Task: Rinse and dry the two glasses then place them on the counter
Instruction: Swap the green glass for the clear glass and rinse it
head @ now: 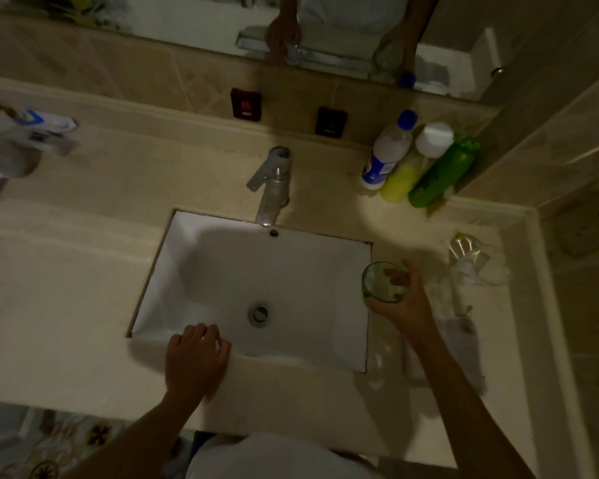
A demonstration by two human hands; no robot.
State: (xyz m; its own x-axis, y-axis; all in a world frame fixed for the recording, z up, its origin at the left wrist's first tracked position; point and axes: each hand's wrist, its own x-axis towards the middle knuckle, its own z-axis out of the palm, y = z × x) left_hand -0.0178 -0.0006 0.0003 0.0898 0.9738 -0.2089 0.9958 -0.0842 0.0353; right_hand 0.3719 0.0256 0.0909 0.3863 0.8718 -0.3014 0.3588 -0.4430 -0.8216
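Head view shows us gripping one glass (pixel 384 282) in our right hand (pixel 403 302) at the right middle of the frame, just past the right edge of the sink (pixel 222 271). The fingers wrap round the far wall and the thumb closes on the near side, with the mouth turned up toward the camera, so its long axis runs roughly upright. The second glass (pixel 491 267) seems to lie on its side on the counter (pixel 66 305), further right and near the wall, though it is too clear and dim to be sure. Our left hand (pixel 196 354) rests on the front rim of the sink, lower centre, fingers loosely curled and holding nothing. The faucet (pixel 270 188) stands up and to the left of the held glass, so we judge the rinse means carrying the glass leftward under the spout; the left hand is nearer the lever.
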